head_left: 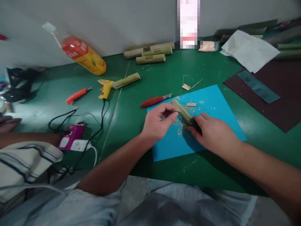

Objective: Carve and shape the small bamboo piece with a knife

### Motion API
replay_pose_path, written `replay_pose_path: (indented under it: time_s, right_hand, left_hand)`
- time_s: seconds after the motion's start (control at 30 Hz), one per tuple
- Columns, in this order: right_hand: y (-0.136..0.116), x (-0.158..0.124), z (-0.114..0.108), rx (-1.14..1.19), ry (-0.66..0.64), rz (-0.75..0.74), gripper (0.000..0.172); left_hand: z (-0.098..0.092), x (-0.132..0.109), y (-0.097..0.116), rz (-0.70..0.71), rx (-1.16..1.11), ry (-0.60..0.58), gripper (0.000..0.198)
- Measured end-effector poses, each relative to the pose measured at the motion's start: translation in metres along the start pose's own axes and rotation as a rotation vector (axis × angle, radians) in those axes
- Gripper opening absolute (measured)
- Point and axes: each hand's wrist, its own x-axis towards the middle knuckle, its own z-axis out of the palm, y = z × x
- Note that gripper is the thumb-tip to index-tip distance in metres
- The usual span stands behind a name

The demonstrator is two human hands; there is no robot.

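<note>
A green bamboo tube (182, 110) slants over the blue sheet (162, 150), its far end pointing up and to the left. My right hand (211, 128) is closed round the near end of the tube. My left hand (158, 121) is pinched beside the tube's far part; a thin dark sliver seems to show at the fingertips, too small to name. Pale shavings and a small bamboo chip (191, 104) lie on the sheet around the tube. Just beyond my left hand rests a carving knife (152, 102) with a red handle.
Left of the sheet lie a yellow glue gun (106, 88), an orange cutter (78, 95) and a purple power strip (71, 137) with cables. A juice bottle (82, 53) and cut bamboo tubes (150, 58) stand or lie farther back. Another person's arm (28, 140) reaches in at left.
</note>
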Motion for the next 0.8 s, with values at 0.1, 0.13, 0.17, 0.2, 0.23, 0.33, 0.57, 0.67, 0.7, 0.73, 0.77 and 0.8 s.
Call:
replay_pose_path:
  time_s: [0.1, 0.13, 0.17, 0.2, 0.23, 0.33, 0.57, 0.67, 0.7, 0.73, 0.77, 0.8]
  right_hand:
    - [0.000, 0.000, 0.000, 0.000, -0.005, -0.003, 0.031]
    - [0.000, 0.000, 0.001, 0.001, 0.002, -0.004, 0.031]
    - [0.000, 0.000, 0.001, 0.002, 0.012, -0.005, 0.031]
    - [0.000, 0.000, 0.002, 0.002, 0.021, -0.005, 0.031]
    - [0.001, 0.000, 0.002, 0.004, 0.026, -0.005, 0.031]
    - [0.001, 0.000, 0.002, 0.005, 0.024, -0.008, 0.029]
    - [0.001, 0.000, 0.004, 0.004, 0.051, -0.001, 0.030]
    - [0.001, -0.001, 0.004, 0.000, 0.051, -0.001, 0.030]
    - [0.001, 0.000, 0.004, -0.001, 0.047, 0.000, 0.030]
    - [0.001, 0.000, 0.003, -0.001, 0.041, 0.000, 0.030]
    - [0.001, 0.000, 0.003, -0.002, 0.035, 0.000, 0.030]
    - [0.001, 0.000, 0.003, -0.001, 0.030, 0.001, 0.031]
  left_hand:
    - [0.000, 0.001, 0.001, -0.248, -0.197, 0.023, 0.012]
    - [0.001, 0.001, 0.000, -0.280, -0.233, 0.028, 0.014]
    - [0.001, 0.002, -0.001, -0.296, -0.251, 0.028, 0.015]
    - [0.001, 0.003, -0.001, -0.303, -0.256, 0.020, 0.016]
    - [0.002, 0.004, -0.002, -0.302, -0.252, 0.009, 0.018]
    - [0.005, 0.003, -0.003, -0.269, -0.240, -0.015, 0.029]
    - [0.011, -0.004, -0.007, -0.136, -0.128, -0.006, 0.028]
    - [0.009, -0.004, -0.008, -0.044, -0.018, -0.017, 0.015]
    - [0.008, -0.003, -0.009, 0.000, 0.028, -0.015, 0.013]
    - [0.007, -0.003, -0.009, 0.051, 0.077, -0.012, 0.012]
    - [0.006, -0.002, -0.010, 0.102, 0.125, -0.011, 0.013]
    - [0.005, -0.002, -0.010, 0.145, 0.166, -0.009, 0.016]
